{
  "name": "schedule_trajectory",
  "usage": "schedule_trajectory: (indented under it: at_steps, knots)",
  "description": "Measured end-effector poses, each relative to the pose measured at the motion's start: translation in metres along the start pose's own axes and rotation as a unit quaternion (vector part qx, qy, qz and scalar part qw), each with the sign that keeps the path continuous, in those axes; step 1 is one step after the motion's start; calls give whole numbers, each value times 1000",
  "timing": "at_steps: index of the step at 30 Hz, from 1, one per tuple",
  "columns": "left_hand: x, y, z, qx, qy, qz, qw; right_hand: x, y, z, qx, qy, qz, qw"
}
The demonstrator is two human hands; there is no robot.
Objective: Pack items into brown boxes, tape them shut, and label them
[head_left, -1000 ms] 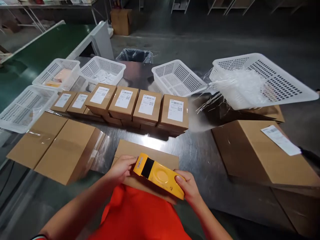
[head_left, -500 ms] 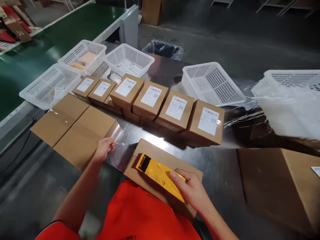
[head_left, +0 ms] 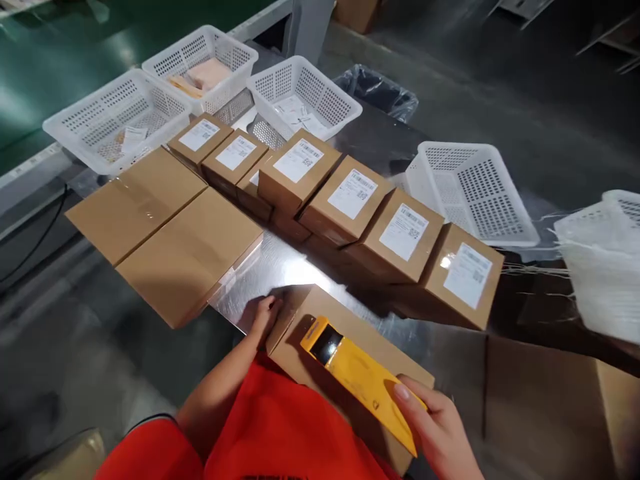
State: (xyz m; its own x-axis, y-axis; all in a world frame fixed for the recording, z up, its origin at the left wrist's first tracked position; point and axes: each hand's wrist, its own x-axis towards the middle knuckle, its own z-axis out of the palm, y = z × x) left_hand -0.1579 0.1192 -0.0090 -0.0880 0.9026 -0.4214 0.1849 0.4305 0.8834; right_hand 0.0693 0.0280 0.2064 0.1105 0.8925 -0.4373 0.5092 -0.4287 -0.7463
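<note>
My right hand (head_left: 433,417) grips a long yellow tape dispenser (head_left: 370,377), thumb on top. The dispenser lies at a slant over a plain closed cardboard box (head_left: 385,340), its dark window end pointing up and left. That box is close to my red shirt front. My left hand (head_left: 265,317) is at the left end of the same box, fingers curled against its side; the fingertips are partly hidden. To the left, two larger cardboard boxes (head_left: 193,250) stand side by side, with clear tape on the near one's right edge.
A row of several labelled cartons (head_left: 357,193) crosses the metal table (head_left: 295,267). Behind them are white baskets (head_left: 477,193), one basket (head_left: 305,100) with papers inside. A green conveyor (head_left: 75,53) runs at the back left. A lined bin (head_left: 377,93) stands beyond the table.
My left hand has left the taped edge of the larger box and moved right to the near box's end. The view has shifted; my right hand still holds the tape dispenser.
</note>
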Motion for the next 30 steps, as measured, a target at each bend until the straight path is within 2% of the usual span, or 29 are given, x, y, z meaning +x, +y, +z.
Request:
schedule_trajectory:
  at_steps: [3, 6, 10, 11, 13, 15, 16, 19, 21, 24, 25, 27, 30]
  knots:
    - [5, -6, -2, 35, -16, 1, 999, -4, -1, 2, 7, 32, -9, 999]
    - [6, -8, -16, 74, -25, -5, 997, -5, -3, 2, 14, 41, -8, 999]
    - [-16, 0, -36, 101, -10, 11, 995, -3, -4, 1, 14, 21, 6, 1000]
    - [-25, 2, -39, 89, -28, 31, 995, -2, -5, 1, 13, 14, 4, 1000]
    - [-38, 7, -42, 45, -113, 67, 990, 0, -7, 0, 13, -1, -1, 1000]
    - [-44, 11, -45, 15, -209, 74, 975, 3, -10, -1, 16, -13, 3, 1000]
    - [-44, 14, -48, 18, -237, 67, 969, 4, -12, -2, 20, -22, 7, 1000]
    - [-34, 38, -61, 57, -260, 76, 961, 5, -18, -5, 43, -69, 21, 996]
    - [-26, 67, -69, 112, -299, 150, 936, 5, -22, -5, 60, -101, 23, 993]
    - [-22, 114, -70, 283, -351, 257, 854, 6, -27, -9, 85, -131, 19, 988]
    - [-22, 125, -67, 340, -350, 265, 832, 5, -26, -12, 89, -130, 18, 987]
    - [-23, 139, -63, 413, -335, 249, 810, -1, -16, -26, 87, -120, 23, 989]
    - [-28, 145, -60, 470, -326, 225, 789, -25, 25, -65, 86, -97, 32, 991]
